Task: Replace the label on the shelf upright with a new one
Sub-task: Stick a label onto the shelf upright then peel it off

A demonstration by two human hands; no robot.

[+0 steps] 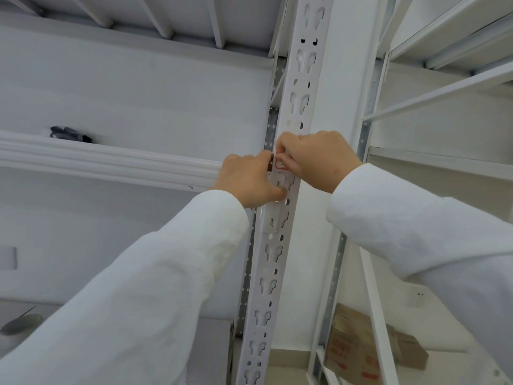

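A white perforated shelf upright [298,87] runs from top to bottom through the middle of the view. A small label with a red border [281,164] sits on its face at hand height, mostly covered by fingers. My right hand [316,158] pinches the label's upper edge between thumb and fingertips. My left hand [249,180] rests against the upright's left side just below, its thumb and fingers touching the label's left edge and the metal. Both arms wear white sleeves.
A white shelf beam [105,162] joins the upright from the left, with a dark object [69,133] lying on that shelf. Cardboard boxes [369,348] sit low on the right behind diagonal braces. A second shelf bay stands to the right.
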